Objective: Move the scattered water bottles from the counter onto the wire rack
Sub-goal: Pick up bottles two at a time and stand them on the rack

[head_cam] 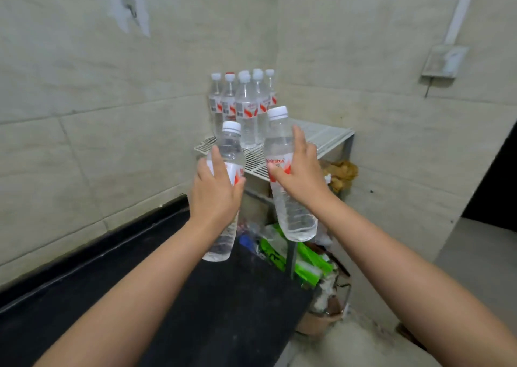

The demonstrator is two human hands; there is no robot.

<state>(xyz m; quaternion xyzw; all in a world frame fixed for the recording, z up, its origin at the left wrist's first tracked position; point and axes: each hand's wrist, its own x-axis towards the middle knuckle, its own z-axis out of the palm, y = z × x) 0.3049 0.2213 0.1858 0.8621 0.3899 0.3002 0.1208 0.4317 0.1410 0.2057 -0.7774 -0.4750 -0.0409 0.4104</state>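
Observation:
My left hand (214, 196) grips a clear water bottle (230, 145) with a white cap and a red-and-white label, held upright in the air before the front edge of the white wire rack (324, 137). My right hand (300, 175) holds a second, similar bottle (279, 142) upright just to the right of the first, also in front of the rack. Several more bottles (246, 106) stand upright in a cluster at the rack's back left corner, against the tiled wall. The black counter (195, 296) lies below my forearms.
The rack stands in the wall corner past the counter's end. Beneath it lie green packets (305, 263), a blue item and other clutter; a brown lump (341, 173) sits under its right side. A switch box (444, 61) hangs on the right wall.

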